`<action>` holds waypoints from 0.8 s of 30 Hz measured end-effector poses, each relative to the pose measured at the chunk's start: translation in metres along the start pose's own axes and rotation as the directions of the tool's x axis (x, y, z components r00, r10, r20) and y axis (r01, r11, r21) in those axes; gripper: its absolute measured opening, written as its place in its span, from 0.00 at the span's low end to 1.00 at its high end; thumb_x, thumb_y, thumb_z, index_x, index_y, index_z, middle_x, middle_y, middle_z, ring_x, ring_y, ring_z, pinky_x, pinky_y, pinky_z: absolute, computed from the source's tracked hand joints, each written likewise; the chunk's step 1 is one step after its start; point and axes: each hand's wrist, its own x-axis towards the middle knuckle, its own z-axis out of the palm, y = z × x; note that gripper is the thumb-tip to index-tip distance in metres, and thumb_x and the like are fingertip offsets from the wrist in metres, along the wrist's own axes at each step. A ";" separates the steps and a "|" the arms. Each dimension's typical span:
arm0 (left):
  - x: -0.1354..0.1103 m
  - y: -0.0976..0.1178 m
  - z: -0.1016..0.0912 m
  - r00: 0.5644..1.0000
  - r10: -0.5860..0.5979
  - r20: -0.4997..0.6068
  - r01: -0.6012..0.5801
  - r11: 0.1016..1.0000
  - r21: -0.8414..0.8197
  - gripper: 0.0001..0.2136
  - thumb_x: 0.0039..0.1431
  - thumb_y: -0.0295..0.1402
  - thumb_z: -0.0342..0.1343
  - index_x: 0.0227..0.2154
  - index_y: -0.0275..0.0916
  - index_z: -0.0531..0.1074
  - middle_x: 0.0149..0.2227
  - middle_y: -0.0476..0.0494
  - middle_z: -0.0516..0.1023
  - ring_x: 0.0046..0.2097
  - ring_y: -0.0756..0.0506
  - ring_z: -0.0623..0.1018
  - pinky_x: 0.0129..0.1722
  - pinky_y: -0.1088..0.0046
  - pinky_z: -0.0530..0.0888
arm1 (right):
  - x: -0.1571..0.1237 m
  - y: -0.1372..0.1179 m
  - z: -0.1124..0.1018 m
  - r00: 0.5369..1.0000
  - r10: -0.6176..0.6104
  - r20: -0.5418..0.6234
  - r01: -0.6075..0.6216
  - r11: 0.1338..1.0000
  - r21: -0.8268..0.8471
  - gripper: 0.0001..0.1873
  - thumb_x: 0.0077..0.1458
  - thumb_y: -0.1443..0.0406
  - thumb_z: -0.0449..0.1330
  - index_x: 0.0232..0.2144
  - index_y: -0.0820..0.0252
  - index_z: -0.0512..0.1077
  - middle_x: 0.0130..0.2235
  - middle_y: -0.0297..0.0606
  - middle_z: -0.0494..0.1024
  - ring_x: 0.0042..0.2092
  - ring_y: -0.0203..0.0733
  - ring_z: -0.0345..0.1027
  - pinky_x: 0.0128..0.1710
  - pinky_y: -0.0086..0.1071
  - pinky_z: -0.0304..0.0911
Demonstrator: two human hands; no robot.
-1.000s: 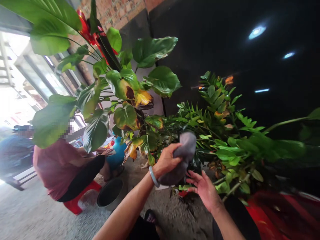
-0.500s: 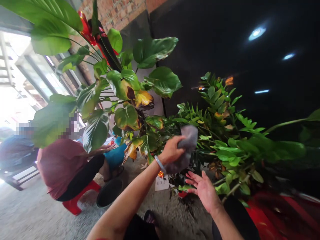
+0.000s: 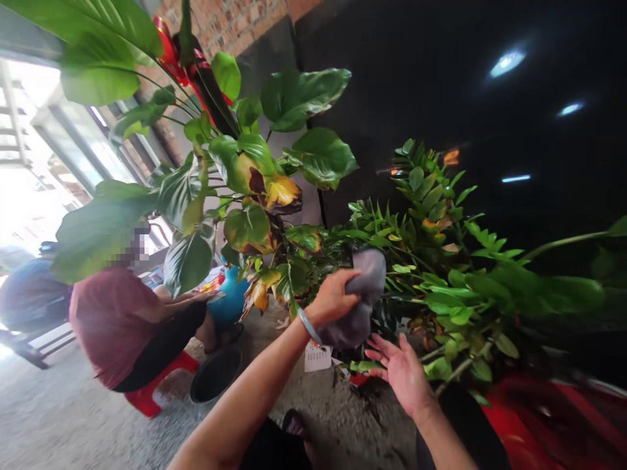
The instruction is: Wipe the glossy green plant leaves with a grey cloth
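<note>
A grey cloth (image 3: 371, 277) is bunched in my left hand (image 3: 333, 300), which wears a pale bangle on the wrist; part of the cloth hangs below the fingers. My right hand (image 3: 404, 382) lies palm up with its fingers spread, holding nothing. A narrow green leaf (image 3: 367, 367) is by its fingertips, and whether they touch cannot be made out. Behind the cloth grows a bushy plant with small glossy leaves (image 3: 426, 189). A tall plant with broad green leaves (image 3: 321, 156), some yellowed and browned, leans in from the upper left.
To the left, a person in a dusty red shirt (image 3: 115, 326) sits on a red stool (image 3: 147, 395). A black tub (image 3: 215, 375) stands on the rough ground. A printed white card (image 3: 317, 359) lies below my left wrist. A dark glossy panel (image 3: 416, 78) rises behind the plants.
The grey cloth in my left hand has shifted slightly down and left, and it hangs lower. My right hand has barely moved and stays open.
</note>
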 end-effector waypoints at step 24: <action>-0.055 -0.009 -0.021 0.949 0.137 0.283 -0.092 0.981 -0.169 0.23 0.45 0.25 0.57 0.49 0.39 0.74 0.48 0.44 0.79 0.49 0.41 0.77 0.52 0.65 0.71 | 0.000 0.003 -0.005 1.000 -0.013 -0.002 0.013 1.000 0.000 0.26 0.32 0.43 0.69 0.26 0.56 0.80 0.30 0.42 0.83 0.32 0.49 0.74 0.29 0.39 0.67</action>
